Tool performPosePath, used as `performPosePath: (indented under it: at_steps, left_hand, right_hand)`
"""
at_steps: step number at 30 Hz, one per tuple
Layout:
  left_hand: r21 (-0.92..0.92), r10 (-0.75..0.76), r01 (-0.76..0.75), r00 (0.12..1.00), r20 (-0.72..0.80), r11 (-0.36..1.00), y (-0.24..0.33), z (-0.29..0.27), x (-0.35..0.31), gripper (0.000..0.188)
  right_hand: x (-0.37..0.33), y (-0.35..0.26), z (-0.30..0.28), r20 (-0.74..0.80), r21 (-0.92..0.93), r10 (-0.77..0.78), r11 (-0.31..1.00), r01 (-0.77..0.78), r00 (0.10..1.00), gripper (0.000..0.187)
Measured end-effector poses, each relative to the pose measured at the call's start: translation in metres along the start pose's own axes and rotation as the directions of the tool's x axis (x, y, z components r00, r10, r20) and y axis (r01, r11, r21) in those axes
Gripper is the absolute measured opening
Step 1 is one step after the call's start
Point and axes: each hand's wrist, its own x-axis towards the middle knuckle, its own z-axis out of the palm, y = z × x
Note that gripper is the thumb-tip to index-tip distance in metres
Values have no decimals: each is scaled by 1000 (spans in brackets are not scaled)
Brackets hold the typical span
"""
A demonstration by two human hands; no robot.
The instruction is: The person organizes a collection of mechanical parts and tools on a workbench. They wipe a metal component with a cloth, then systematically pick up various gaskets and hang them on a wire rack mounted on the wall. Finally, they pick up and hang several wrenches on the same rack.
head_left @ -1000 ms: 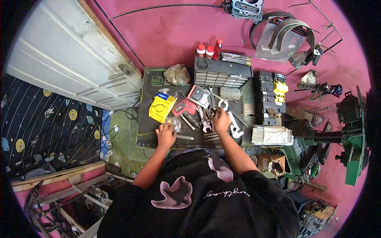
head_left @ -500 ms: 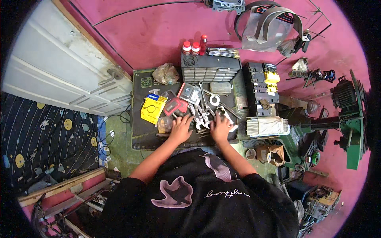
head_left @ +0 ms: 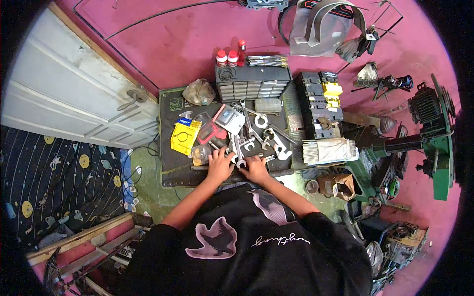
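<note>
On the dark workbench mat, my left hand lies with fingers apart over the near edge of a pile of hand tools. An open-end wrench points its jaw toward me between my two hands. My right hand has its fingers bent, thumb and fingertips at that jaw, seemingly pinching it. More wrenches lie just beyond, together with a large pale wrench on the right. Left of the pile are a red-framed clear case, a clear-lidded box and a yellow packet.
A small-drawer cabinet stands at the back, with red-capped bottles on top. To the right are black storage bins and a stack of papers. A green machine stands far right, a white door left.
My right hand has moved left and nearer to me, closing in on the left hand. A wrench now lies jaw-down between them. The whole view has shifted slightly.
</note>
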Motion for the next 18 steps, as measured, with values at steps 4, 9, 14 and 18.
performPosePath:
  at_steps: [4, 9, 14, 18]
  left_hand:
    - [8, -43, 43, 999, 13, 999, 2, -6, -4, 49]
    - [13, -82, 82, 997, -8, 997, 13, -5, -4, 49]
    - [-68, -47, 44, 998, -46, 997, 32, -1, 6, 47]
    - [-186, 24, -22, 1000, 6, 982, 64, 4, 29, 48]
  right_hand:
    - [2, -4, -21, 48, 8, 92, 996, -93, 995, 42]
    - [2, 39, -21, -333, 35, 214, 976, -215, 918, 33]
    - [0, 103, -50, -495, -258, 396, 783, -566, 774, 39]
    - [8, 119, -62, -168, -473, 444, 747, -467, 880, 29]
